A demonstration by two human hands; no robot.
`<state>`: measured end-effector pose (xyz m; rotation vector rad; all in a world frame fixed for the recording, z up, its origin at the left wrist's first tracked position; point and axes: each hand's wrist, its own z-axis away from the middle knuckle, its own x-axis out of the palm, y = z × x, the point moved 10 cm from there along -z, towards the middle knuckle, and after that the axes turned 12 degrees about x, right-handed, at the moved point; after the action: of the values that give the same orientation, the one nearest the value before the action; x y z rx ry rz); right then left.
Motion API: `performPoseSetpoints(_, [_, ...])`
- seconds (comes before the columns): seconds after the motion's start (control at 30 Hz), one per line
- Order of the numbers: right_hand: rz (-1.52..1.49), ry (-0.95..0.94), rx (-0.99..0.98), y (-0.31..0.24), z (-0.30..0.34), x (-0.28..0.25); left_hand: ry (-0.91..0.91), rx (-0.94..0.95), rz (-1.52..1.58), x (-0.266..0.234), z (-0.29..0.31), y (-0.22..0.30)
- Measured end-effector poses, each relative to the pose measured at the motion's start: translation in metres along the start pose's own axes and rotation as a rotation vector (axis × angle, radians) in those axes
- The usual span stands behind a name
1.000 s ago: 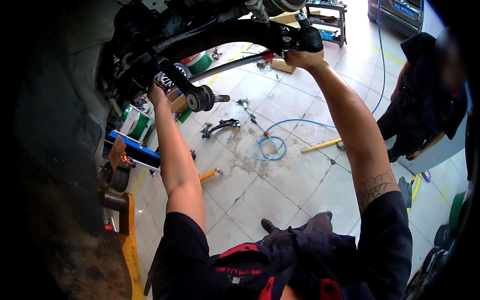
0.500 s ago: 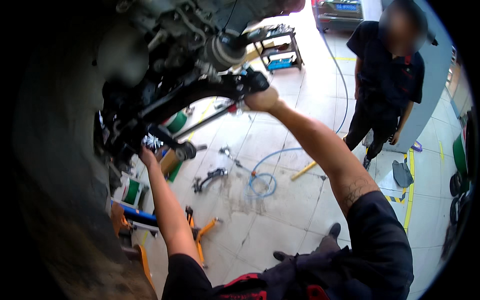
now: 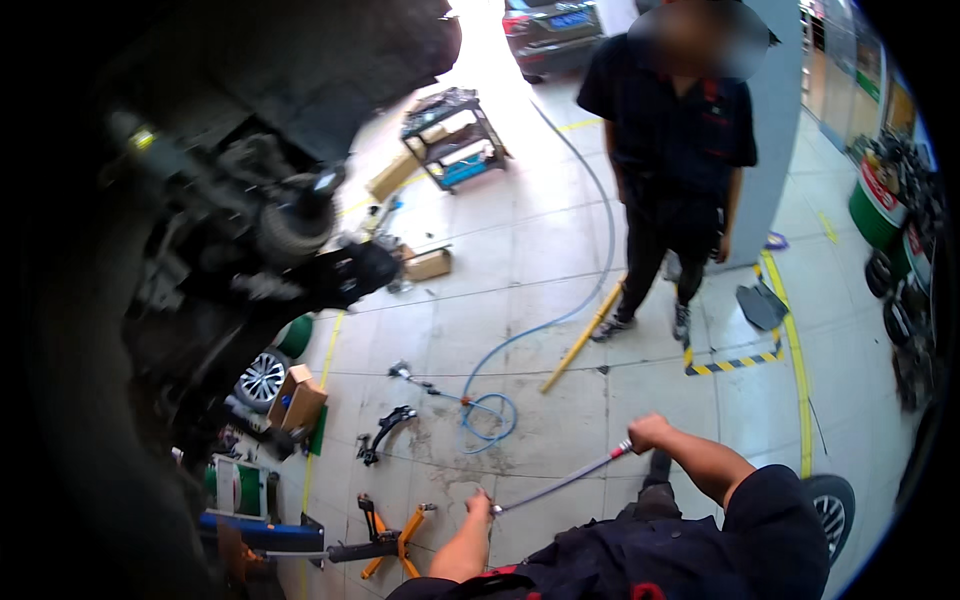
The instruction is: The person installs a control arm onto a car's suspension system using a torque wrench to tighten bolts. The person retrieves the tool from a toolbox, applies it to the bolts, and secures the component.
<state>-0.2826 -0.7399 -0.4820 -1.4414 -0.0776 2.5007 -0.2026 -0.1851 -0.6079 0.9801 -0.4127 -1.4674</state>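
Note:
Between my two hands runs a long slim metal bar [image 3: 560, 483] with a red band near its right end; it looks like a long wrench. My right hand [image 3: 650, 432] is closed round the red-banded end. My left hand [image 3: 480, 503] grips the other end, lower and to the left. Both hands are over the floor in front of my body, apart from the car. At the upper left hangs the raised car's dark underside, with a black suspension arm [image 3: 350, 275] jutting out under a round spring or air bag part [image 3: 295, 220].
A co-worker [image 3: 670, 130] stands ahead by a pillar. On the floor lie a blue air hose [image 3: 530, 328], a yellow pole [image 3: 585, 335], a loose black control arm [image 3: 385, 432] and an orange-legged stand [image 3: 405, 540]. Farther off stands a tool cart [image 3: 455, 140]; a wheel [image 3: 828, 515] is at right.
Both hands have left the car's suspension and come down toward my body with the metal bar. My view has turned right, so the car sits farther left.

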Motion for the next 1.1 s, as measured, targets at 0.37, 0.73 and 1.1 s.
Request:
performPoseSetpoints(0.37, [-0.217, -0.336, 0.474, 0.187, 0.150, 0.185, -0.211, 0.208, -0.674, 0.169, 0.106, 0.005])
performPoseSetpoints(0.73, [-0.087, -0.339, 0.274, 0.266, 0.025, 0.030, -0.394, 0.424, -0.268, 0.326, 0.142, 0.299])
performPoseSetpoints(1.1, [-0.307, 0.065, 0.060, 0.179, -0.106, -0.043, -0.691, 0.345, 0.172, 0.471, 0.256, 0.316])
